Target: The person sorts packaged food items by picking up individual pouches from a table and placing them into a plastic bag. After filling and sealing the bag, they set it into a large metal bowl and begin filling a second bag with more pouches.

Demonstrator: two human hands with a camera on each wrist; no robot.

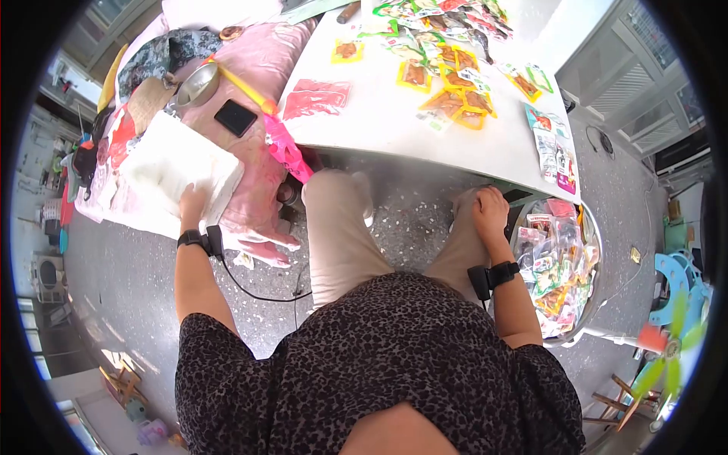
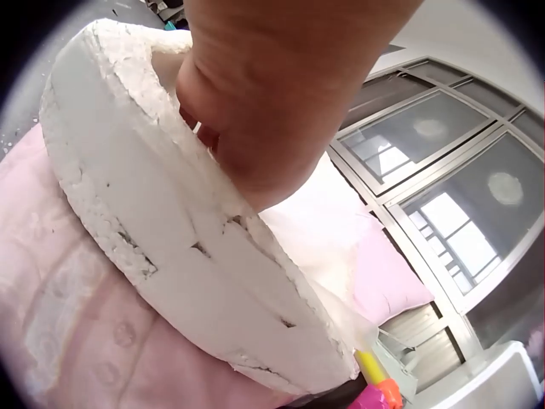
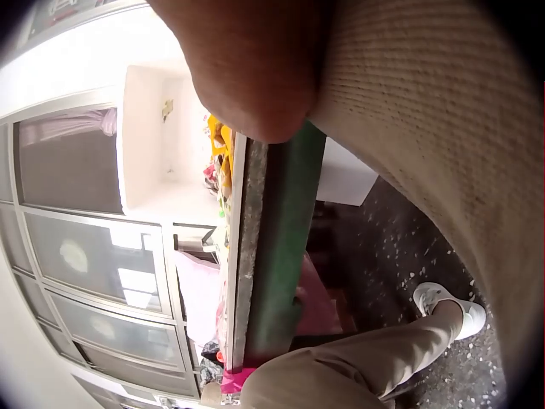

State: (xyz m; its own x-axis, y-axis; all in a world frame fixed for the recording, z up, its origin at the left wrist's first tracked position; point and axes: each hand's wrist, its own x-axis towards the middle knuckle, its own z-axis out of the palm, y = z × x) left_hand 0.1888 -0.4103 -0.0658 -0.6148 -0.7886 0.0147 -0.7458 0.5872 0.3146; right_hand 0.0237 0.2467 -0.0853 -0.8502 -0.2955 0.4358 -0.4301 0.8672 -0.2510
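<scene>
My left hand (image 1: 192, 203) reaches over the near rim of a white foam box (image 1: 171, 163) that lies on pink bedding. In the left wrist view the box's crumbly rim (image 2: 128, 72) hides most of that hand's fingers, and no held item shows. My right hand (image 1: 491, 211) rests on my right knee, fingers loosely bent, beside the table's front edge. Right of it, a round metal basin (image 1: 594, 241) holds many small packaged snacks (image 1: 557, 262). On the white table (image 1: 364, 114) lie yellow-edged snack packs (image 1: 459, 102) and a flat red pack (image 1: 317, 98).
Left on the bedding are a black phone (image 1: 236, 118), a metal bowl (image 1: 199, 85) and a yellow stick-like item (image 1: 246, 89) with a pink end. More packets (image 1: 436, 19) are heaped at the table's far side. A green fan (image 1: 671, 349) stands at lower right.
</scene>
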